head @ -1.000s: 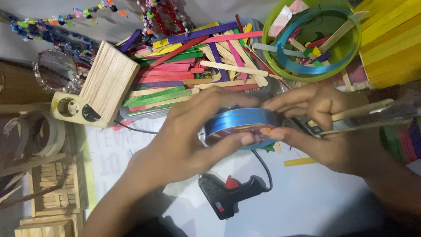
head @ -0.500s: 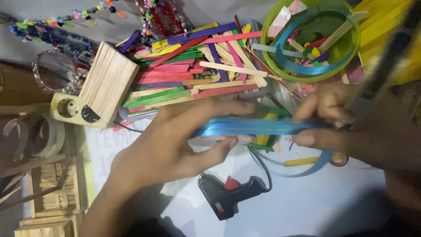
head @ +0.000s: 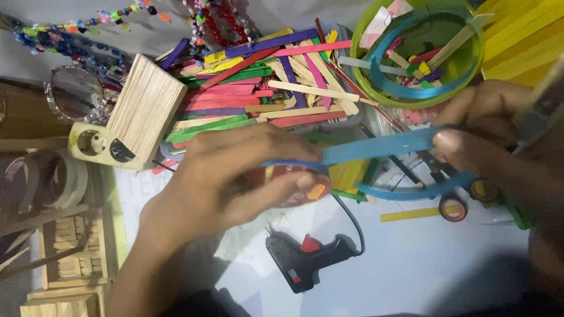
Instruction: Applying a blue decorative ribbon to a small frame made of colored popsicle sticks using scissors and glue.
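Cluttered white tabletop [head: 423,264], evenly lit

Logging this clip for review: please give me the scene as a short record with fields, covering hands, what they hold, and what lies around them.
left hand: left hand pinches one end of the blue ribbon and cups a round roll
right hand: right hand has its grip on the ribbon's other end
held item: blue ribbon, pulled out between both hands, with a loop hanging below
surface: white table
nearby: black and red glue gun; pile of coloured craft sticks; green bowl; small tape roll
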